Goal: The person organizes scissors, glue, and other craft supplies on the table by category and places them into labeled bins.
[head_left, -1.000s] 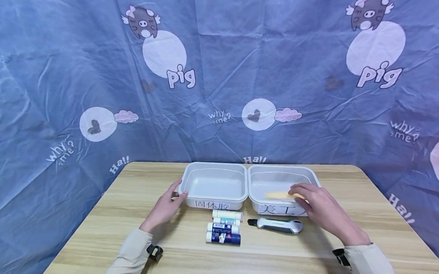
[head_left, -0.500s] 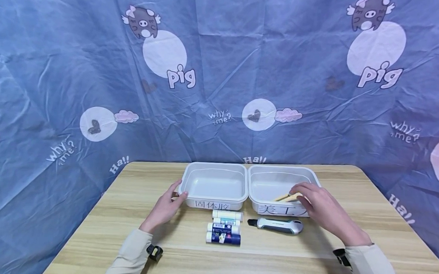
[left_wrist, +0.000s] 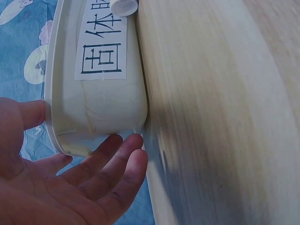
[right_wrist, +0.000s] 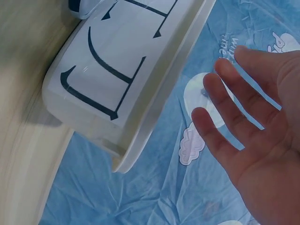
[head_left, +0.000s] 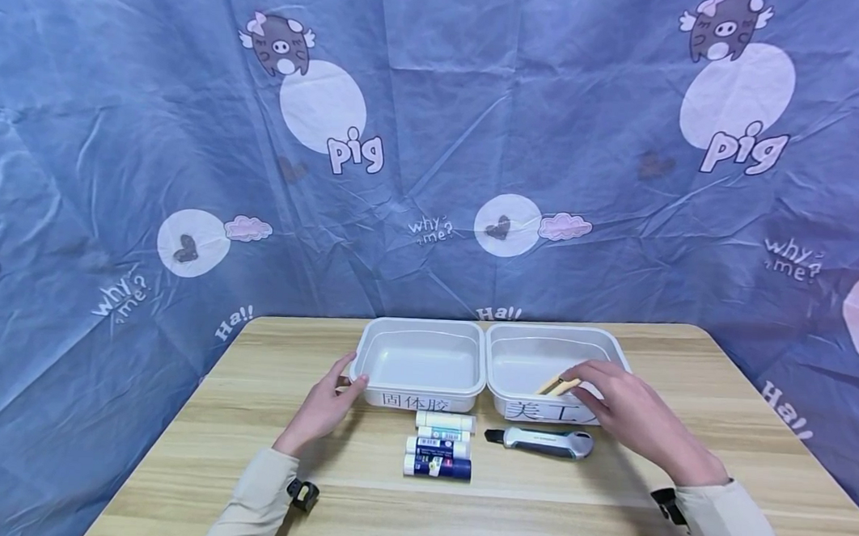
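Note:
My left hand (head_left: 326, 404) touches the front left corner of the left white plastic bin (head_left: 368, 390), thumb at its rim and the other fingers loosely bent beside its wall (left_wrist: 112, 115). My right hand (head_left: 630, 400) is over the front right part of the right white bin (head_left: 493, 376). Below its fingertips, yellow utility knives (head_left: 558, 385) lie in that bin, partly hidden by the front rim and the fingers. In the right wrist view the fingers (right_wrist: 215, 136) are spread and relaxed, with nothing seen between them.
In front of the bins lie several glue sticks (head_left: 437, 467), stacked in a column, and a silver-grey utility knife (head_left: 544, 442). Both bins have paper labels with Chinese characters. A blue patterned cloth (head_left: 436, 139) hangs behind the wooden table (head_left: 416, 518).
A yellow knife, blurred under my right fingers a second ago, now lies lower in the right bin. The right hand barely moved; the left hand stays at its corner.

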Demonstrator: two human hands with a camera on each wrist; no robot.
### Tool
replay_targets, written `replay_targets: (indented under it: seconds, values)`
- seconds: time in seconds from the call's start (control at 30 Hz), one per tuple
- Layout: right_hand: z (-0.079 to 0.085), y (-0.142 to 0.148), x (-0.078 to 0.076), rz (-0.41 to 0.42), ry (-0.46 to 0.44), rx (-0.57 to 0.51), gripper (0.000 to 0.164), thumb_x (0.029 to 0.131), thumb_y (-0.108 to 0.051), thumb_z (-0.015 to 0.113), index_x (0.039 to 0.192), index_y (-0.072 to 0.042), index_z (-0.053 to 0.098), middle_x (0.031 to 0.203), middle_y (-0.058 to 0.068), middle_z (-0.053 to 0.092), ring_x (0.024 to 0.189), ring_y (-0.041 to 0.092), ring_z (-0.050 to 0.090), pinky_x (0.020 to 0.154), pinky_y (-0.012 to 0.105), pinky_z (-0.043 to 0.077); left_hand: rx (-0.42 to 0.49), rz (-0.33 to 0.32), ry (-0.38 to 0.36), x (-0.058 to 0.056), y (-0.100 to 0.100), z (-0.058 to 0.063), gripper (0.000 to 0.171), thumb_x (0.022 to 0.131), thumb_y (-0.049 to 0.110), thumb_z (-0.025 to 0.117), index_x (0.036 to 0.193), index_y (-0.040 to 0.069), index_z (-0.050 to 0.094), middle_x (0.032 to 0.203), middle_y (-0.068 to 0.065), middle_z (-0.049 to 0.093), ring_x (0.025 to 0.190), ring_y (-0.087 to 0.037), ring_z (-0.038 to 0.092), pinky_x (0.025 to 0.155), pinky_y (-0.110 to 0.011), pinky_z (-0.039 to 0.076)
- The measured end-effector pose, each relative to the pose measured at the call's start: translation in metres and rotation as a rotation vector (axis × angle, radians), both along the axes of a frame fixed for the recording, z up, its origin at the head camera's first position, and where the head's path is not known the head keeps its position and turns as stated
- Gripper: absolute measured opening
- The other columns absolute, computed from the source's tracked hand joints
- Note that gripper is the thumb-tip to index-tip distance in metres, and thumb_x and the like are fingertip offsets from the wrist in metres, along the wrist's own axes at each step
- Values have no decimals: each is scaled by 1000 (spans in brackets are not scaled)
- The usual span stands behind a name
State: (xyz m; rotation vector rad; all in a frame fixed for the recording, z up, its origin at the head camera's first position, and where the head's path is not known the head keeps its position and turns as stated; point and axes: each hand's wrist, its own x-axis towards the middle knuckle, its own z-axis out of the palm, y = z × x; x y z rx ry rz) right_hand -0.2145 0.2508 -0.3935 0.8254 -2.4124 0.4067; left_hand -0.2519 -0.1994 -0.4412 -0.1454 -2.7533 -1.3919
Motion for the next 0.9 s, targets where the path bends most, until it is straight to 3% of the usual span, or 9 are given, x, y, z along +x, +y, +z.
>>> replay_targets:
  seconds: [0.27, 0.57, 0.9]
  values:
    - [1, -4, 4, 26, -39, 8, 24, 84, -6, 82, 103, -18, 74, 101, -7, 73, 93, 13, 70, 79, 40, 58, 8, -6, 1, 1, 0, 1, 66, 104, 36, 60, 159, 7, 35, 123, -25, 68, 112, -37, 67, 96, -52, 54]
    - [-1, -9, 6, 98, -151, 14, 25, 83, -4, 81, 103, -19, 74, 96, -12, 72, 84, 1, 65, 74, 30, 57, 5, -8, 2, 1, -1, 0, 67, 104, 36, 60, 158, 7, 35, 122, -25, 68, 111, -37, 68, 96, -52, 54]
    - [-7, -15, 10, 123, -291, 125, 21, 86, -14, 81, 106, -16, 77, 102, -8, 76, 93, 11, 71, 81, 36, 59, -6, -9, 13, 0, -1, -1, 66, 104, 37, 58, 159, 7, 34, 124, -27, 67, 112, -39, 67, 96, -54, 54]
